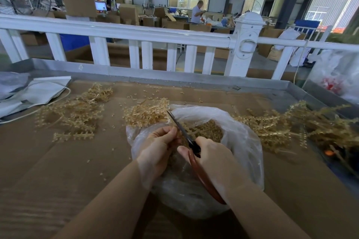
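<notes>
- Over the bag (243, 141), at the near middle of the bench (58, 170), both hands were in close!
- Right hand (211, 154): wrapped around the red-brown handle of the scissors (182, 131), thumb up along the grip, blades pointing away and to the left.
- The blades looked nearly together, with the tip reaching past the bag's far rim.
- Left hand (155, 145): fingers curled tight, pinching an amber sprue (189, 130) right against the blade. Most of that sprue was hidden behind the fingertips.
- The bag sat open and crumpled beneath both wrists, and it was clear plastic, so the amber parts (206, 132) heaped inside showed through.
- Just beyond the bag, touching its far rim, lay a middle pile (145, 112) of sprues.
- A left pile (73, 114) spread well apart from the hands, and a right pile (281, 126) trailed off toward the bench's right edge.
- Loose bits dotted the brown cardboard covering the bench.
- At far left lay a white sack (38, 93), flat.
- Behind the bench's metal lip ran a white fence (136, 35).
</notes>
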### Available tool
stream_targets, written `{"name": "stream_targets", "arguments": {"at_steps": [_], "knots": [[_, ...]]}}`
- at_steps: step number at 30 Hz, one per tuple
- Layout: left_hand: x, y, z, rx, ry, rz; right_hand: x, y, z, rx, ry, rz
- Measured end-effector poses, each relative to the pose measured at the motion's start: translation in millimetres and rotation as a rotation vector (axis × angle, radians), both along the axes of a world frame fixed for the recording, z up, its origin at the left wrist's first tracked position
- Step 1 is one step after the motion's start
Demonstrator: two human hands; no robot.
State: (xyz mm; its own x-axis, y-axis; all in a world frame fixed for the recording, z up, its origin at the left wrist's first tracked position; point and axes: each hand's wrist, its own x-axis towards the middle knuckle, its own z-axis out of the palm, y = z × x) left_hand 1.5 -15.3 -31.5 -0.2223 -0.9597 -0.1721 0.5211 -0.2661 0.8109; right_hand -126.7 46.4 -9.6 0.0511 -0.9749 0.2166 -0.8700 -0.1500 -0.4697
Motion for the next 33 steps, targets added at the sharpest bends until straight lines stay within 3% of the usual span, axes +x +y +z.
{"name": "stream_targets", "arguments": {"at_steps": [9,16,22,28,33], "knots": [[-1.7,3.8,4.9,0.044,-0.018,-0.002,1.2,-6.2,-6.2,-0.05,0.002,-0.028],[-6.6,5.2,4.0,0.084,-0.047,0.152,-2.4,-2.7,-7.2,-0.165,0.0,-0.138],[-7.0,5.0,4.6,0.108,-0.093,0.276,-5.9,2.6,-4.0,-0.069,0.049,-0.228],[-1.5,4.7,28.3,0.032,-0.153,0.358,-3.3,3.8,3.7,0.126,0.14,-0.216],[4.5,7.6,39.9,-0.106,-0.261,0.366,4.0,6.7,18.7,0.085,0.413,-0.213]]}}
